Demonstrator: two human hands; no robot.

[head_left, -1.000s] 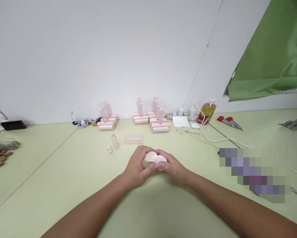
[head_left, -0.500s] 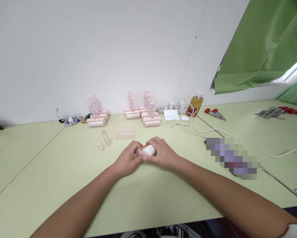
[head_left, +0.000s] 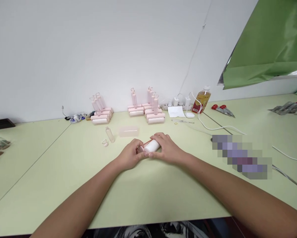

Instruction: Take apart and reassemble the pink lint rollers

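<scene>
Between both hands is a lint roller (head_left: 152,145) with a white roll and a pinkish frame part, held just above or on the tabletop. My left hand (head_left: 131,153) grips its left end, fingers bent round the pink part. At the right end, my right hand (head_left: 168,149) wraps the white roll, with its thumb on the near side. The two thumbs almost meet in front. Beyond my left hand lie a clear tube-shaped bottle (head_left: 110,134) and a small pink cap with a loop (head_left: 105,142). A translucent pink cover (head_left: 129,131) lies behind the hands.
Along the wall stand several pink lint rollers (head_left: 155,118) with upright tubes. A power strip (head_left: 167,107), a white paper (head_left: 176,111), tweezers (head_left: 182,121) and a drink bottle (head_left: 201,100) are at the back right. Red-tipped tools (head_left: 223,110) and a blurred-out object (head_left: 240,157) lie rightward.
The view has shifted slightly. More of the white roll and the pink frame shows between my hands, which have turned a little and keep their hold.
</scene>
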